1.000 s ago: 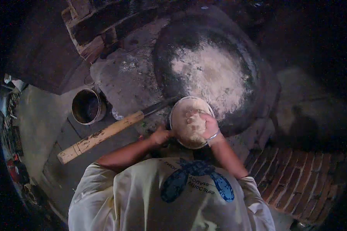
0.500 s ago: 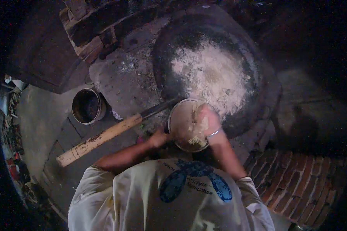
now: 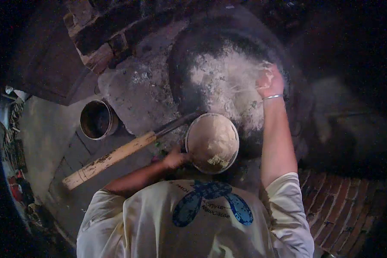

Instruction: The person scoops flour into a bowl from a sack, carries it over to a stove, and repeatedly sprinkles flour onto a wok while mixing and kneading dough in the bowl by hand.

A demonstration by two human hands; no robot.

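Observation:
My left hand (image 3: 176, 159) grips the left side of a round bucket (image 3: 188, 136), its fingers partly hidden in shadow. Inside the bucket is a pale, crumbly meal (image 3: 210, 137), with a lumpier yellowish clump near the front wall. My right hand (image 3: 271, 81), wearing a silver bangle on the wrist, is over the right part of a wide dark pan (image 3: 185, 64). Its fingers are curled round some of the pale meal, and blurred streaks of it trail off to the left. A spread layer of similar pale material (image 3: 232, 81) covers much of the pan.
A wooden-handled tool (image 3: 112, 161) lies slanting from lower left towards the bucket, its dark shaft reaching the pan's edge. A dark empty-looking pail (image 3: 97, 120) stands at left. Brickwork (image 3: 339, 206) lies at lower right, and more bricks (image 3: 101, 56) are stacked at upper left.
My right hand has moved from inside the bucket up and right, out over the pan, with meal trailing from it. My left hand has stayed at the bucket.

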